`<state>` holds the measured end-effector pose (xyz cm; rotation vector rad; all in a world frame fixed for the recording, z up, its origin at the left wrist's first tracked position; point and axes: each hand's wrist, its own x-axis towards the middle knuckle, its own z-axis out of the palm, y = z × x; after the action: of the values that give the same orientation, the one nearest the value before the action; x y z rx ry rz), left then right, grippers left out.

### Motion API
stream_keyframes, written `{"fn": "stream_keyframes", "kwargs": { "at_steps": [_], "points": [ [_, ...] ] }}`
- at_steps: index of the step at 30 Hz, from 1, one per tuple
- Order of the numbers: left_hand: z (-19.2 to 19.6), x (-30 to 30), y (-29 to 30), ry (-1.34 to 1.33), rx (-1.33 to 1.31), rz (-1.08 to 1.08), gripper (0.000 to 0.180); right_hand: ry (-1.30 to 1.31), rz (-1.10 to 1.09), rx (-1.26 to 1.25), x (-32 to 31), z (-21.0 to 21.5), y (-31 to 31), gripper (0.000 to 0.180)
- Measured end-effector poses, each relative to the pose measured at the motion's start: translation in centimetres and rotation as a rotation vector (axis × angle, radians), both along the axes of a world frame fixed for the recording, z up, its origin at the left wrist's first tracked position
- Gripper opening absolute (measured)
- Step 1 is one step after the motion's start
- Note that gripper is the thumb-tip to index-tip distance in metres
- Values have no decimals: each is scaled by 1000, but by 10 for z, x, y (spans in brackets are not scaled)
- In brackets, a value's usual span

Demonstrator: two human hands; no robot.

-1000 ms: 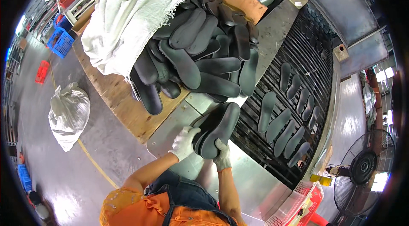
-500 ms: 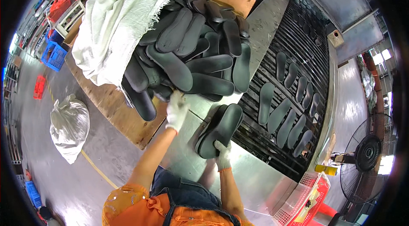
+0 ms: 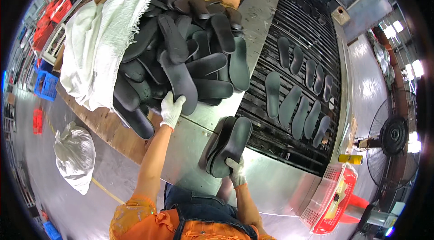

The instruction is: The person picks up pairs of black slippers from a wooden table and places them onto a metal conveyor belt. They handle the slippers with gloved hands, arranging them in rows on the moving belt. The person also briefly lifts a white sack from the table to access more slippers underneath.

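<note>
L hand [image 3: 172,109] grips black sole [image 3: 179,80]; R hand [image 3: 236,171] holds sole stack [image 3: 228,147].

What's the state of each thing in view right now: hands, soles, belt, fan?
left hand: gloved, gripping a black sole in the pile
right hand: gloved, holding a stack of soles on edge
sole pile: heaped on the white sack
slatted belt: soles lying flat in rows
fan: motion cannot be told
</note>
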<state>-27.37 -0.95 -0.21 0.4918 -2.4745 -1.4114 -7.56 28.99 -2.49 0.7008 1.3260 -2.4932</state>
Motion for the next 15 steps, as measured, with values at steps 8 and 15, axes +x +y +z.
{"fn": "stream_keyframes", "kwargs": {
  "at_steps": [8,15],
  "points": [
    [5,-37,-20,-43,-548,-273,51,10,-3,8,-2,2,4,55],
    [10,-46,-39,-258,-297,-509,48,31,-14,-19,-3,-8,5,55]
  ]
}}
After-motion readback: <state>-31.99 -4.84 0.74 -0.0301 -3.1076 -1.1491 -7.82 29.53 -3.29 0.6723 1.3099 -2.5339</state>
